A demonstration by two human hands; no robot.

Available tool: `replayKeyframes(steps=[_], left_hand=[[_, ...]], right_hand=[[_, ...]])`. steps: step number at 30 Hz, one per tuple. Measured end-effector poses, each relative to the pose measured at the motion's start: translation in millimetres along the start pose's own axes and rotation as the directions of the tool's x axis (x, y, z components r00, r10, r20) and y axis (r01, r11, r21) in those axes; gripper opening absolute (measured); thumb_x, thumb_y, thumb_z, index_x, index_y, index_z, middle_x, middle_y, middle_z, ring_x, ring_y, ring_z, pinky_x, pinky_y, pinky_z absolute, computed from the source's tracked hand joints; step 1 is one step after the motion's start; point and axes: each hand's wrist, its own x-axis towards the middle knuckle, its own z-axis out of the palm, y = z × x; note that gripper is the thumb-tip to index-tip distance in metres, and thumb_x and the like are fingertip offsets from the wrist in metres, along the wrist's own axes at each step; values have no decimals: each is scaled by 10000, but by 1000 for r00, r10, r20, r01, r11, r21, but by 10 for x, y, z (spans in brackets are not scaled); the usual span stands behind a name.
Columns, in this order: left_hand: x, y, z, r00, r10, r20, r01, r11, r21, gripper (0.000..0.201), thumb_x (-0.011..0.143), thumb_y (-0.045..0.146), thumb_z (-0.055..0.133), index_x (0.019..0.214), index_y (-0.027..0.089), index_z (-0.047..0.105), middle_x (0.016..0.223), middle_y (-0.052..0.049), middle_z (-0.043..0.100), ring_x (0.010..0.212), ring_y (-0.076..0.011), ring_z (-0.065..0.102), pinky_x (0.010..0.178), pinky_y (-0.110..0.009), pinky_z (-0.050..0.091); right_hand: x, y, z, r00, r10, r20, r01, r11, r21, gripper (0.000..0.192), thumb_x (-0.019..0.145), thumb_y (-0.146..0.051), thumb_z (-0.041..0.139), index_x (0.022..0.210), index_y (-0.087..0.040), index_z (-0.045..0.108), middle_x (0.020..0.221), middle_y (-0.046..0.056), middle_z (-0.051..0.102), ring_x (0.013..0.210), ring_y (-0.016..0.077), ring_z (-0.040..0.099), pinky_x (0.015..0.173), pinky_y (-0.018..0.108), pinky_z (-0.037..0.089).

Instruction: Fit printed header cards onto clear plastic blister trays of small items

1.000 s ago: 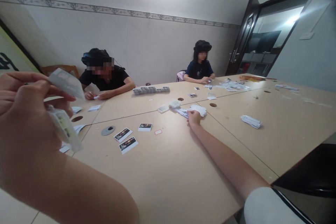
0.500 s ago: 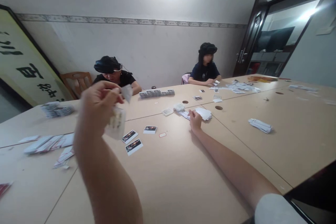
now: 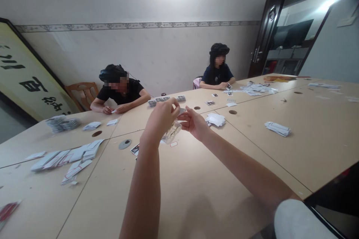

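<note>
My left hand (image 3: 162,114) is closed at the top of a small clear plastic bag (image 3: 172,133), which hangs over the table with pale, yellowish contents too blurred to name. From the other side, my right hand (image 3: 196,123) meets the bag, its thumb and fingers bent around the whitish upper flap (image 3: 182,111). Under my left wrist lies a dark-printed card (image 3: 135,149), partly covered by the arm. Below the bag, a small red-bordered label (image 3: 174,144) rests on the table.
White slips (image 3: 215,119) are piled beyond my right hand. Envelope-like papers (image 3: 67,155) spread at left, near round stacks (image 3: 61,123). A grey hole cover (image 3: 125,144) sits nearby. Two people (image 3: 119,87) work across the table, with a row of packets (image 3: 164,99) near one.
My left hand has swung right with the bag, away from the left papers. My right hand has left the slip pile and come up to the bag. Both hands are now together.
</note>
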Motion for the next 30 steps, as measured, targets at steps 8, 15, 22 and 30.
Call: replayKeyframes(steps=[8,15,22,30], left_hand=[[-27,124,39,999,53,-2,-53,997,49,164,903,213,493,849,209,649,729,-41,647,660,-198,563,572,-284,339],[-74,146,-32,996,88,22,-89,996,8,198,925,257,529,903,226,723,724,-16,666,629,-171,576,572,-273,382],[-104,-10,-228,927,-66,-370,6,987,-160,195,915,340,582,938,201,717,598,13,597,576,-156,579,594,-274,406],[-204,-55,-389,779,-196,-595,24,959,-284,164,895,317,585,934,201,695,593,24,596,522,-127,528,571,-261,412]], right_hand=[[-12,-105,-56,1000,-8,-18,9,998,61,191,849,-392,667,801,-208,690,886,53,798,694,186,754,686,281,599],[-16,-130,-48,994,-93,-56,94,995,26,93,706,-217,721,787,-200,677,811,12,746,719,174,745,692,264,583],[-214,-188,119,943,-313,-114,301,948,-106,576,746,-362,792,1288,-341,600,1093,-12,708,922,152,711,659,215,563],[-485,-606,647,874,-357,329,464,814,-349,1323,705,-310,884,1601,-403,-85,1037,17,753,920,218,744,828,367,604]])
